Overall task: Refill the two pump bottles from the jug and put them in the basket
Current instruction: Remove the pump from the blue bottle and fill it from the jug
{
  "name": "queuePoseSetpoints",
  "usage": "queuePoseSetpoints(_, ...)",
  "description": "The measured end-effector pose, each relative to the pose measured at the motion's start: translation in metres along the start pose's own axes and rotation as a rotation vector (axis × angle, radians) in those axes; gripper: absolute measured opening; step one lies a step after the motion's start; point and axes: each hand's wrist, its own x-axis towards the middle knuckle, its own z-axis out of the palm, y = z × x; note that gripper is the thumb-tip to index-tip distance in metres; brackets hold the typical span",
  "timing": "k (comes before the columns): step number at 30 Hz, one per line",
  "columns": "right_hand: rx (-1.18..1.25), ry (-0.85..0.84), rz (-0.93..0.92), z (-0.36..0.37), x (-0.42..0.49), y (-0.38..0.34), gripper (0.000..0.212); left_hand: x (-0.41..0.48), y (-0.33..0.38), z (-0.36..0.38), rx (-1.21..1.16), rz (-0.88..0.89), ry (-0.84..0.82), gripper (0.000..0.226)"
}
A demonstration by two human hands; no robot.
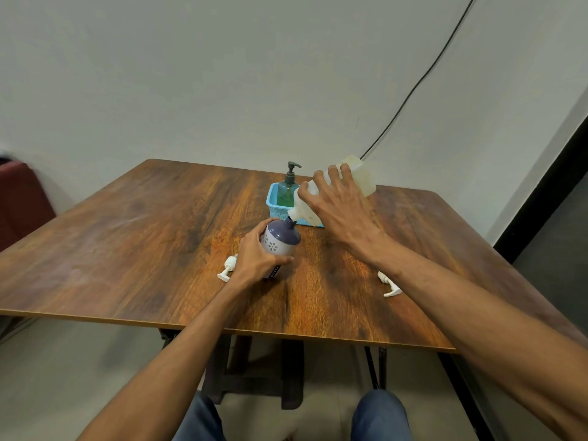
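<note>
**Jug tipped onto the purple bottle's neck**

At the far left edge a dark red seat [19,198] is sitting beside the table [143,233], a glossy wood-grain board with rounded corners and wide bare room on its left half. A white plastic pump head [227,268] is lying on its side just left of the left hand [257,259], whose fingers are curling round the purple bottle [280,241], a smooth rounded bottle with white flower marks, tilted and uncapped near the table's middle. Behind it, a light blue latticed basket [275,213] is holding the green pump bottle [286,194] upright, translucent with a dark pump. The jug [361,178], cloudy white and boxy, is being tipped, spout touching the purple bottle's neck. The right hand [340,205] is gripping it from above, fingers spread across its side. A second white pump head [389,286] is lying near the right forearm, close to the table's right edge. A black cable [423,78] is running up the wall.
</note>
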Motion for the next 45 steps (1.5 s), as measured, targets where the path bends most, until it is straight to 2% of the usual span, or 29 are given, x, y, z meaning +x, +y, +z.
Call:
queuePoseSetpoints(8, 0.076, 0.007, 0.044, 0.008, -0.005, 0.000, 0.060, -0.001, 0.002, 0.000, -0.010, -0.016, -0.014, 0.084)
queuePoseSetpoints(15, 0.336, 0.009, 0.173, 0.018, -0.019, -0.005, 0.067, -0.001, 0.004, -0.002, -0.019, -0.014, -0.017, 0.084)
queuePoseSetpoints(19, 0.641, -0.025, 0.329, 0.038, -0.030, -0.009, 0.077, -0.002, 0.004, -0.002, -0.018, -0.016, -0.024, 0.086)
queuePoseSetpoints(24, 1.278, 0.009, 0.627, 0.055, -0.044, -0.005, 0.073, -0.004, 0.008, 0.003, -0.051, -0.026, -0.020, 0.086)
queuePoseSetpoints(28, 1.480, 0.070, 0.834, 0.074, -0.057, -0.013, 0.074, -0.004, 0.015, 0.013, -0.101, -0.051, -0.003, 0.089)
queuePoseSetpoints(36, 1.583, 0.149, 0.973, 0.100, -0.071, -0.037, 0.070, -0.008, 0.020, 0.028, -0.115, -0.066, -0.001, 0.087)
queuePoseSetpoints(45, 1.659, 0.182, 1.002, 0.113, -0.078, -0.045, 0.083, -0.009, 0.013, 0.033, -0.153, -0.094, -0.005, 0.091)
